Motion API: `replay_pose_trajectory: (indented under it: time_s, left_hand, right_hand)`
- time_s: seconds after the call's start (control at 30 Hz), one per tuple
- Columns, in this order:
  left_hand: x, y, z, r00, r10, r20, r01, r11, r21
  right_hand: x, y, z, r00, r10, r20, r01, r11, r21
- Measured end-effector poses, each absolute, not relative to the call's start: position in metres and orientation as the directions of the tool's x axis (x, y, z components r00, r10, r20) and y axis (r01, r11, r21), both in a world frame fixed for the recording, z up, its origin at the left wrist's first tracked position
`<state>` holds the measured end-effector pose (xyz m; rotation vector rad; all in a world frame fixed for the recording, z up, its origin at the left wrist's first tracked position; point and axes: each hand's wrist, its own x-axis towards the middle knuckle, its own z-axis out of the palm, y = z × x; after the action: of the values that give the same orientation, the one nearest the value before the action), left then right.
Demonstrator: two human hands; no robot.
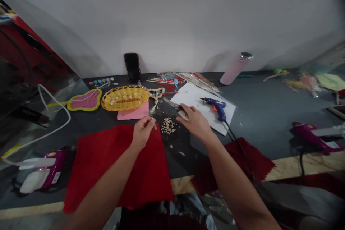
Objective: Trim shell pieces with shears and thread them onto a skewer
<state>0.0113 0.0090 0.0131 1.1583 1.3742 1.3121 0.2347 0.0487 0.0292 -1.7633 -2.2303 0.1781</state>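
My left hand (142, 132) is closed in a pinch above the red felt (115, 161), with what looks like a short pale stick piece (155, 127) at the fingertips. My right hand (196, 122) is wrapped round a hand tool with a grey metal end (172, 104). The tool points left and is blurred, so its exact kind is unclear. Between my hands, a heap of small beige pieces (168, 125) lies on the dark table. Behind it rests a string of pale beads with a tassel (156, 95).
A yellow wicker basket (125, 99) stands over pink paper (133, 112). A blue glue gun (215, 107) lies on white paper (229, 109), its cord running toward the front edge. Sticks (199, 81), a phone (132, 67) and a pink bottle (234, 70) are behind. Purple tools (55, 167) sit at both sides.
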Motion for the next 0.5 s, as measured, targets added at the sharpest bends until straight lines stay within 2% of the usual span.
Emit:
replay_pose_trajectory:
  time_s: [0.13,0.27,0.5]
  left_hand:
    - [0.011,0.009,0.012,-0.129,0.992,-0.001,0.036,0.006,0.999]
    - [0.010,0.009,0.012,-0.121,0.993,-0.002,0.040,0.007,0.999]
    - [0.011,0.009,0.011,-0.109,0.994,-0.005,0.054,0.011,0.998]
  right_hand:
    - [0.244,0.053,0.038,-0.060,0.981,0.184,0.976,0.097,-0.196]
    - [0.244,0.052,0.041,-0.071,0.993,0.094,0.988,0.082,-0.128]
    - [0.248,0.053,0.036,-0.011,0.996,0.088,0.996,0.019,-0.085]
